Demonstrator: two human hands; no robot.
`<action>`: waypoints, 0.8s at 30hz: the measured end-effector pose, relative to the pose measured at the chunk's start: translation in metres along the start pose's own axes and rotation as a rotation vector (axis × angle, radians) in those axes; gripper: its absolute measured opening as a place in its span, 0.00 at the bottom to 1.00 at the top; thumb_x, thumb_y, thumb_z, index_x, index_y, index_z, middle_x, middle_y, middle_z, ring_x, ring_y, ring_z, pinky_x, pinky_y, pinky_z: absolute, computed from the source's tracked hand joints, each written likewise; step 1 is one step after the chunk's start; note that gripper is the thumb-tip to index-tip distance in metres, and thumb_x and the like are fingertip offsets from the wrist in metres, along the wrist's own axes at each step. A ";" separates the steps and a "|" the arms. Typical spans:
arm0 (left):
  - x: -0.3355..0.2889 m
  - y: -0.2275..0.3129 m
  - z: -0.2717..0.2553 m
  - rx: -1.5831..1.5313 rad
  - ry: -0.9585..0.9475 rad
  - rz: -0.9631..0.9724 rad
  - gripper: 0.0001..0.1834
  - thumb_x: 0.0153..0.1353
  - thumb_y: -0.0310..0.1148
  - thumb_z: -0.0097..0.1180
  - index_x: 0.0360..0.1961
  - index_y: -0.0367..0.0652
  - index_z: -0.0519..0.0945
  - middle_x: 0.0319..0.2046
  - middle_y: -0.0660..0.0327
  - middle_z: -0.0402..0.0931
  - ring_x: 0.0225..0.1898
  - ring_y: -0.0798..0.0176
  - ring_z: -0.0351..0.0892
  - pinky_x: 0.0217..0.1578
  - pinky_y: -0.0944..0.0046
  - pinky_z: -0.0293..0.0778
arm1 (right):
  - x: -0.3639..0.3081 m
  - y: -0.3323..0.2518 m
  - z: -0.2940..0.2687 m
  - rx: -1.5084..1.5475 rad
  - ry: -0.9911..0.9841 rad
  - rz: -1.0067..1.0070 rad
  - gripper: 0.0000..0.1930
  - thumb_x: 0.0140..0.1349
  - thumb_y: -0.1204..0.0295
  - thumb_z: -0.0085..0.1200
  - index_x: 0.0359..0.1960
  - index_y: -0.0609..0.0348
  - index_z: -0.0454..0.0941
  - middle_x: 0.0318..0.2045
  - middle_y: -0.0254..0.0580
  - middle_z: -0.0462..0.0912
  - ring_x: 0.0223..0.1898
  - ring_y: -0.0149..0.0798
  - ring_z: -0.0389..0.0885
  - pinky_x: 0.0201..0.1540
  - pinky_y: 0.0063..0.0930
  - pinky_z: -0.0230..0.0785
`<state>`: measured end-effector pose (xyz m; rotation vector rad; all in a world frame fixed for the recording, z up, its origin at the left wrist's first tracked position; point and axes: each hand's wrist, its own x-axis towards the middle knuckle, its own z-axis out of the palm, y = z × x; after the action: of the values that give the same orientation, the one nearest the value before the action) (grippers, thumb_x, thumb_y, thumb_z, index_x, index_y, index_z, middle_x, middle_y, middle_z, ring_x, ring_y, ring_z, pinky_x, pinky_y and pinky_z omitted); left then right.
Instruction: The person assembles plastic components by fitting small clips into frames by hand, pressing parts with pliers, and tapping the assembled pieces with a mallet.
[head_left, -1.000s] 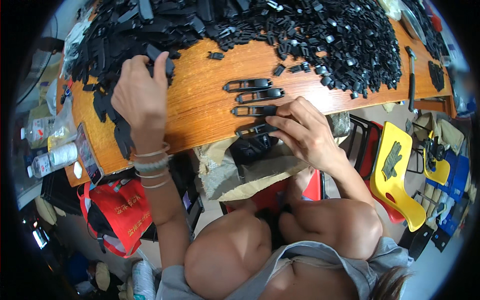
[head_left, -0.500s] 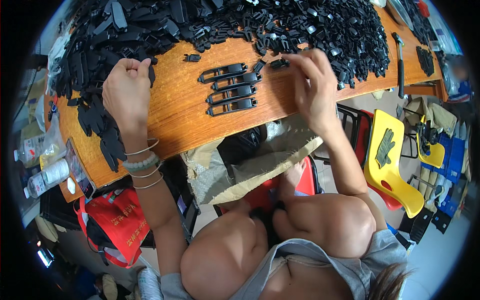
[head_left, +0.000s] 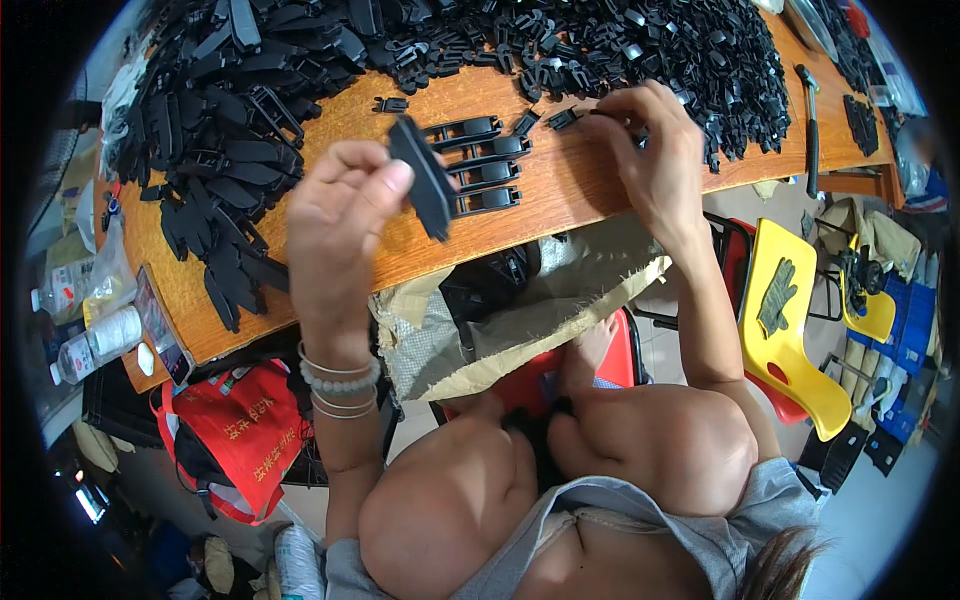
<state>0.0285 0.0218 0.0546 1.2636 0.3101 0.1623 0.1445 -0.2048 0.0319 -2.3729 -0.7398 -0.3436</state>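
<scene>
Our left hand (head_left: pixel 345 205) pinches a long, flat black plastic piece (head_left: pixel 425 180) left of centre, best steadied by its edge; our right hand (head_left: pixel 655 150) curls half-closed at right; we cannot tell its hold.

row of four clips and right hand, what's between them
In the head view, two small black parts lie between the clips and right hand, toward the far side; on the near side, the stretch is bare tabletop.
</scene>
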 end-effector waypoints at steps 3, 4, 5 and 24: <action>-0.013 -0.006 0.003 -0.168 -0.127 -0.072 0.19 0.61 0.30 0.53 0.50 0.31 0.69 0.41 0.49 0.78 0.37 0.59 0.81 0.43 0.60 0.78 | -0.003 -0.044 -0.007 0.403 0.057 -0.021 0.08 0.49 0.81 0.61 0.33 0.62 0.81 0.27 0.43 0.81 0.29 0.44 0.80 0.33 0.30 0.72; -0.015 -0.008 0.007 -0.225 -0.208 -0.123 0.23 0.60 0.30 0.54 0.54 0.29 0.67 0.43 0.47 0.77 0.39 0.55 0.81 0.44 0.56 0.78 | -0.003 -0.051 -0.005 0.452 0.114 -0.161 0.08 0.48 0.81 0.62 0.32 0.63 0.81 0.27 0.44 0.82 0.28 0.43 0.80 0.31 0.29 0.72; -0.016 -0.011 0.010 -0.226 -0.211 -0.123 0.23 0.60 0.30 0.54 0.54 0.29 0.67 0.43 0.47 0.77 0.39 0.55 0.81 0.44 0.56 0.78 | -0.003 -0.057 -0.002 0.501 0.169 -0.301 0.09 0.47 0.82 0.63 0.32 0.64 0.81 0.27 0.44 0.83 0.27 0.42 0.81 0.30 0.27 0.72; -0.027 -0.018 0.014 -0.347 -0.227 -0.098 0.25 0.62 0.23 0.53 0.59 0.23 0.66 0.49 0.49 0.76 0.47 0.62 0.79 0.47 0.64 0.78 | -0.012 -0.076 0.006 0.468 0.207 -0.526 0.12 0.41 0.83 0.64 0.31 0.70 0.79 0.26 0.47 0.79 0.25 0.42 0.76 0.27 0.29 0.69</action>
<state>0.0066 -0.0042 0.0454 0.9107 0.1393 -0.0133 0.0904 -0.1567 0.0597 -1.6571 -1.1923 -0.5542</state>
